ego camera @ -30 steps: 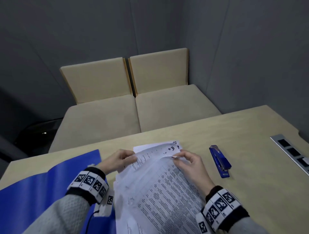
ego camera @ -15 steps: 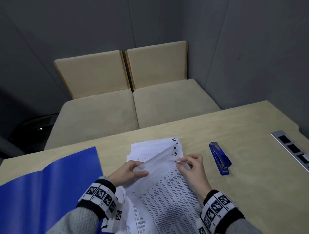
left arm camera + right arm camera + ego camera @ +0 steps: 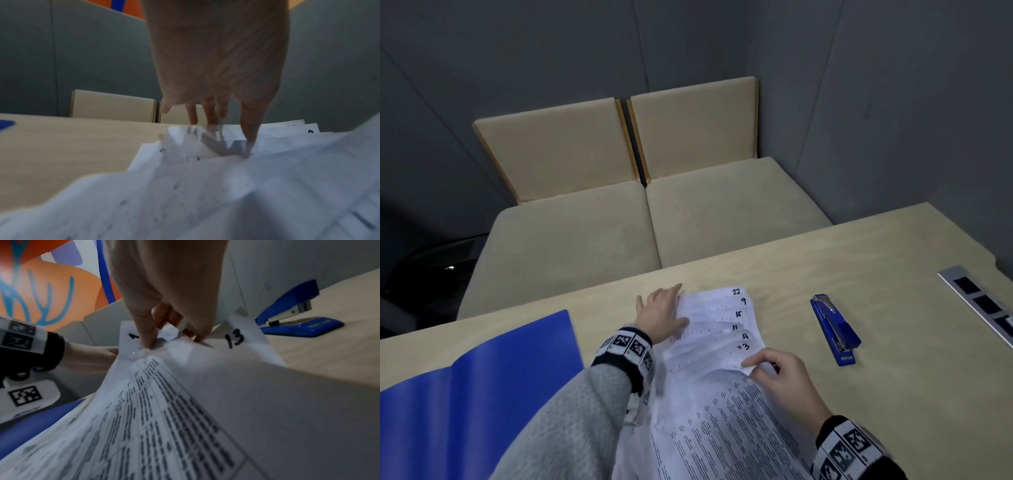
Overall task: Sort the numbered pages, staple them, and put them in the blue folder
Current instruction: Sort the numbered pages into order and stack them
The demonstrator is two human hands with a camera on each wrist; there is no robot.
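Note:
A fanned stack of numbered pages (image 3: 717,315) lies on the table, with handwritten numbers such as 22, 9 and 3 showing at their right corners. My left hand (image 3: 661,313) lies flat with straight fingers on the far left edge of the fan (image 3: 230,141). My right hand (image 3: 774,368) pinches the top corner of the printed pages (image 3: 156,344) nearest me, beside a sheet marked 13 (image 3: 235,338). The blue folder (image 3: 476,387) lies open at the left. A blue stapler (image 3: 834,329) sits to the right of the pages.
The wooden table (image 3: 876,274) has bare room around the stapler. A metal socket strip (image 3: 983,301) is set into its right side. Two beige cushioned seats (image 3: 640,219) stand beyond the far edge, against grey walls.
My left hand let go of the lifted page and moved forward, flat onto the far sheets. The pages now lie fanned out with more numbers showing. My right hand stays pinching the near corner.

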